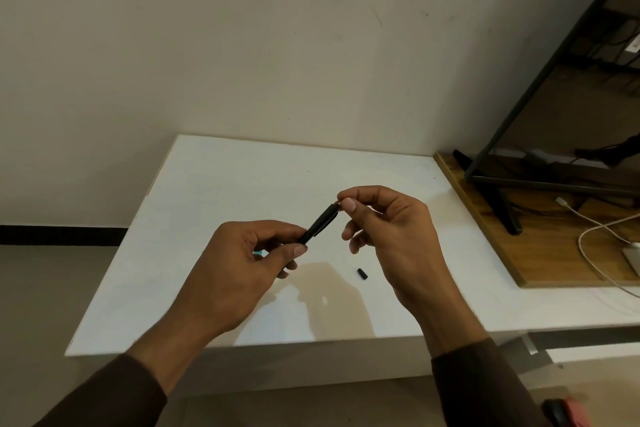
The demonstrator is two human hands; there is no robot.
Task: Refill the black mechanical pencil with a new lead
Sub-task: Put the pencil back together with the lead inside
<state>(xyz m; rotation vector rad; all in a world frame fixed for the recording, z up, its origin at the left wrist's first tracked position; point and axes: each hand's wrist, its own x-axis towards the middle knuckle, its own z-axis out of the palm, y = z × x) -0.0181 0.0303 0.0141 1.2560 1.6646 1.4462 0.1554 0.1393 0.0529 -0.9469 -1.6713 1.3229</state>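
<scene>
My left hand (pixel 242 263) grips the lower part of the black mechanical pencil (pixel 320 224), which points up and to the right above the white table (pixel 214 191). My right hand (pixel 388 232) pinches thumb and forefinger together right at the pencil's upper end; whatever is between those fingertips is too small to make out. A small black cap (pixel 362 273) lies on the table below my right hand. A bit of something teal (pixel 259 254) shows under my left fingers.
A wooden board (pixel 540 253) lies on the table's right side with a black monitor stand (pixel 502 204) and a white cable (pixel 595 236) on it. A beige wall stands behind the table. Something red and black (pixel 566 411) is on the floor at lower right.
</scene>
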